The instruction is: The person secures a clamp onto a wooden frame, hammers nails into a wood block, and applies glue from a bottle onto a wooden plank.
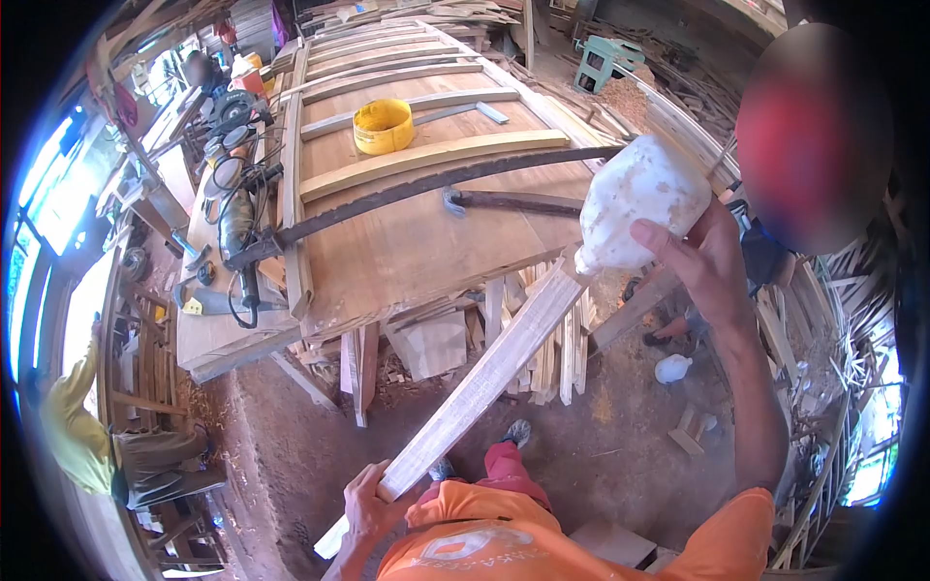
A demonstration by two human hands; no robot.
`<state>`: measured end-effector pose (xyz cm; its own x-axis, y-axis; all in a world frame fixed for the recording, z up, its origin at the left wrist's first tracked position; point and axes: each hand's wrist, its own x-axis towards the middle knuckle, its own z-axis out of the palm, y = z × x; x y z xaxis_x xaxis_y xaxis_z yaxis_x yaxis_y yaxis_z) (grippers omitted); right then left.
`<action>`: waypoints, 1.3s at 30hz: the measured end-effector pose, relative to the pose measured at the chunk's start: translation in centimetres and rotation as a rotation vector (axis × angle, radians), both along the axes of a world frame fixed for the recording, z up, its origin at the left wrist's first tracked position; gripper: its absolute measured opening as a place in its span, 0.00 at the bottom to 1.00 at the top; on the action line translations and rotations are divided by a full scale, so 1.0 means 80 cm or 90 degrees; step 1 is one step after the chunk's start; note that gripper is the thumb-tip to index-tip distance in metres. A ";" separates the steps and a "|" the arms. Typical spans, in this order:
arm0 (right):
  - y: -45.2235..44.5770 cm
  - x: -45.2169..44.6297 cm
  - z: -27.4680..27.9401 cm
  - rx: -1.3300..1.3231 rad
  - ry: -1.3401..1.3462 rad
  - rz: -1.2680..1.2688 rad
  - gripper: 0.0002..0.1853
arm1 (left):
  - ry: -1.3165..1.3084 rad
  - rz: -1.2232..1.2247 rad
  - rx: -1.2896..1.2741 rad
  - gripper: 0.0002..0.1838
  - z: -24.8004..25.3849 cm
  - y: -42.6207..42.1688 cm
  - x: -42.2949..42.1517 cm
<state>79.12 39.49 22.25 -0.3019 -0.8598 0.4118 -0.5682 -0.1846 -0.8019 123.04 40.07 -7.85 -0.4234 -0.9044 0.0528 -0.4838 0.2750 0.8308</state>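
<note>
A long pale wooden board (475,387) slants from the lower left up to the bench edge. Near its lower end, my left hand (371,508) is wrapped round it. My right hand (702,257) grips a white plastic bottle (644,198), tilted with its neck down at the board's upper end. Whether anything flows from the neck cannot be made out. Behind them, a dark metal bar clamp (426,189) lies across a slatted wooden panel (426,242) on the bench.
A yellow tub (384,127) sits on the panel. Power tools (237,228) and cords lie at its left side. One person in yellow (77,421) is at the left, another (804,145) at the right. Below stands a second white bottle (672,368) near wood scraps.
</note>
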 end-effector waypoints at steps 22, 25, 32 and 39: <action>-0.002 0.008 0.007 0.001 -0.016 -0.006 0.28 | 0.019 0.010 -0.008 0.26 0.005 0.003 -0.006; -0.004 0.008 0.008 -0.010 0.003 0.001 0.28 | 0.018 0.006 0.006 0.26 0.008 0.004 -0.007; -0.004 0.008 0.009 -0.022 0.023 0.014 0.25 | 0.019 0.019 -0.002 0.26 0.003 0.004 -0.006; -0.006 0.017 0.006 -0.021 0.049 0.006 0.26 | 0.004 0.016 -0.005 0.27 0.006 0.002 -0.007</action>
